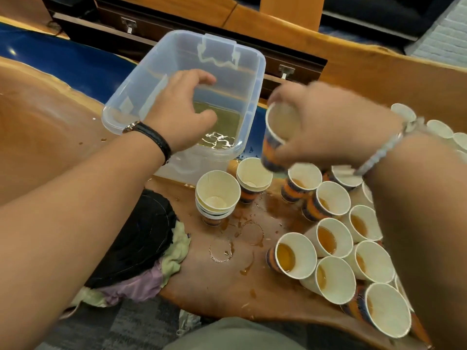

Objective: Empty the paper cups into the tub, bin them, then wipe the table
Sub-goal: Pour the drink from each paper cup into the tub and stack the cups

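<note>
Two hands are in shot. The right hand [328, 125] has its fingers wrapped round a paper cup [275, 137], which is tipped so its mouth faces the camera. That hand is motion-blurred, so I can't make out the individual fingers, and I can't tell if anything's left in the cup.

The left hand [184, 109] hangs with its fingers loosely curled and holds nothing. Right under those fingers is the clear tub [121, 120], with yellowish liquid [222, 125] pooled at the bottom. The held cup is just beside the tub's right wall, near its close corner.

There's a black strap [154, 136] on the left wrist and a pale bracelet [386, 147] on the right one.

Below the right hand's fingers sit two stacks of empty cups [217, 195], and beyond those is a bunch of filled cups [293, 256] with amber drink in them. The right forearm covers part of that group, and the frame edge cuts off more.

The print on the cups is orange and dark blue, and none of the writing is legible. There are wet rings [227, 246] on the wooden table [50, 127] and a pile of rags [141, 248] under the left forearm.
</note>
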A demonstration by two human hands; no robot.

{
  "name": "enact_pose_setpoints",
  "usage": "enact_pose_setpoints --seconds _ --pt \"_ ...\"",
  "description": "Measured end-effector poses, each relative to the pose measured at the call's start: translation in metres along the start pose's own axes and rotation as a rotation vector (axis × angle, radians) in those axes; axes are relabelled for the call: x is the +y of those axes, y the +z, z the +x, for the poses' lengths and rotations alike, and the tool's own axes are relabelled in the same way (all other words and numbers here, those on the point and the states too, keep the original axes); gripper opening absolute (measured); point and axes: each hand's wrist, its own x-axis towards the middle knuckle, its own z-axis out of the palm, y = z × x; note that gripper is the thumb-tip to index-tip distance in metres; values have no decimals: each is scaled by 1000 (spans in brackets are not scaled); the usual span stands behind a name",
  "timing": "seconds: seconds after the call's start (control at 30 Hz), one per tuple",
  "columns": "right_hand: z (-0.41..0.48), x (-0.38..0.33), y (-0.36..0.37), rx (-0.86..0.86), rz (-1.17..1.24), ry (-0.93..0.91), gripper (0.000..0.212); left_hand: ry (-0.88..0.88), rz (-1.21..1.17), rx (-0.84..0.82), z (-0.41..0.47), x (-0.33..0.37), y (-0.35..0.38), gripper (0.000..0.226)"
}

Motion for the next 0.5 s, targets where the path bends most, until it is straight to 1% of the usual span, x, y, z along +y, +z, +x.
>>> enact_pose_setpoints --seconds 0.07,0.1,0.13,0.2,0.27,0.3,0.37,0.43,0.5 --pt "10 -4 -20 116 16 -62 74 162 -176 -184 -5 13 -6 63" --pt "16 -7 -27 161 48 -94 72 215 -215 -246 -5 19 -6 71" --pt "22 -11 -31 197 94 -122 72 240 -240 -271 -5 24 -6 77" --pt "34 -18 -34 243 219 -155 74 220 -304 -230 -4 29 -4 81" --pt "45 -26 -33 245 326 -178 81 150 -350 -114 -1 29 -3 75" --pt "50 -28 -30 221 380 -188 85 116 -359 -65 1 26 -4 72" --pt "56 -27 -24 144 506 -175 93 50 -355 -21 3 18 -9 72" --pt "63 -19 -14 103 637 -100 94 -6 -314 1 3 11 -17 77" --pt "77 -12 4 130 735 38 83 -59 -206 30 5 4 -26 76"
